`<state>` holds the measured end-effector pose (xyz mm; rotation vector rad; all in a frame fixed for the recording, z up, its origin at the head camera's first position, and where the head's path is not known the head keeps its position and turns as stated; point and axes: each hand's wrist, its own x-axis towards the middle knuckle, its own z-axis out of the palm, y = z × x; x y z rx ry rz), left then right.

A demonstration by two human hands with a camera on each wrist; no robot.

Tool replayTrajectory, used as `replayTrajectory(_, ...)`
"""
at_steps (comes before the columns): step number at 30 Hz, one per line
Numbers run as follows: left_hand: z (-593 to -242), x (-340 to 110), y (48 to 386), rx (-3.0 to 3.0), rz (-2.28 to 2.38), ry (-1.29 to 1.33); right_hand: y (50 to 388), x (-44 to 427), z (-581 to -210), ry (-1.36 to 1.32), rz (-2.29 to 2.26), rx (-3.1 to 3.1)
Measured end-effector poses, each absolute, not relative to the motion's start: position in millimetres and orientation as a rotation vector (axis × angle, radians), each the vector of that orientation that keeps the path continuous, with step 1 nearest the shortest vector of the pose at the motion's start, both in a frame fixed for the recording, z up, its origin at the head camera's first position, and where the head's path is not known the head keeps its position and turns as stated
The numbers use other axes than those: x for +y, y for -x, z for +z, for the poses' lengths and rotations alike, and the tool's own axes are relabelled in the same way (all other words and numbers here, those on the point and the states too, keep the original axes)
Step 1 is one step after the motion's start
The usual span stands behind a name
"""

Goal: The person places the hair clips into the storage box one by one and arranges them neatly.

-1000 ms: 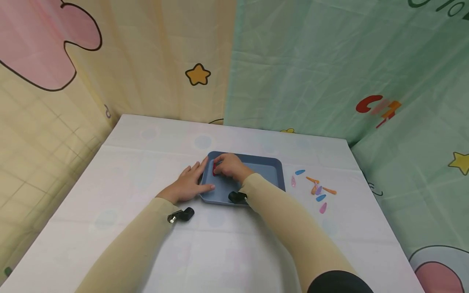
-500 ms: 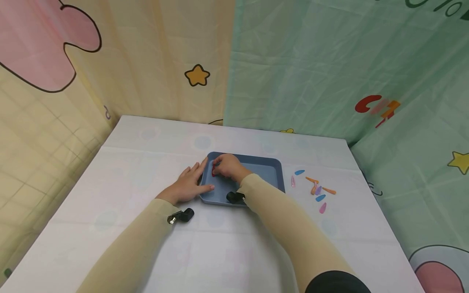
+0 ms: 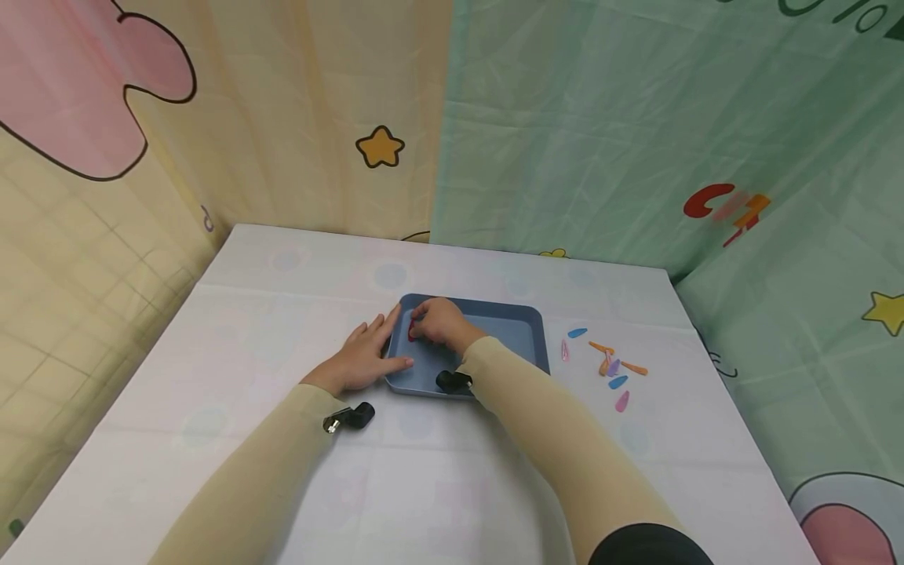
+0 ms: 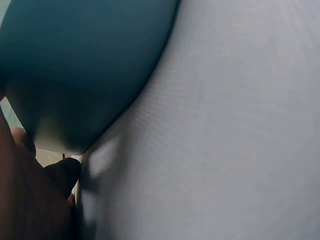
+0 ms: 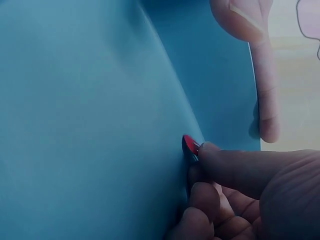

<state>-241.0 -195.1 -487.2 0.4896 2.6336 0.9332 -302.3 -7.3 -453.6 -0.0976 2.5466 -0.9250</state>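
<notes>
A small red clip (image 5: 190, 143) with a narrow tip is pinched by the thumb and fingers of the right hand (image 3: 443, 322), which partly hide it, inside the tray's left end. The shallow blue tray (image 3: 514, 328), rectangular with rounded corners, lies on the white table (image 3: 424, 494); the left hand (image 3: 362, 357) touches its left edge.

Cartoon-printed curtains (image 3: 600, 141) bordering the table (image 3: 417, 494) suggest a makeshift workspace.
</notes>
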Motion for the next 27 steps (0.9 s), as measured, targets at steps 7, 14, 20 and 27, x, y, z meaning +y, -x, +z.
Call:
replayTrajectory(7,-485.8,-195.0,239.6,2.627,0.937,-0.486,302.8,-5.5,-453.7,0.114,-0.892,2.545)
replayTrajectory(14,-485.3,-195.9,240.0,2.631,0.934,-0.485,300.4,-5.2,-452.2,0.120,-0.892,2.531)
replayTrajectory(20,-484.7,-195.1,240.4,2.636,0.934,-0.490,299.6,-5.2,-450.4,0.125,-0.882,2.532)
replayTrajectory(27,-486.2,-195.0,240.8,2.631,0.942,-0.486,299.4,2.2,-447.5,0.150,-0.914,2.515)
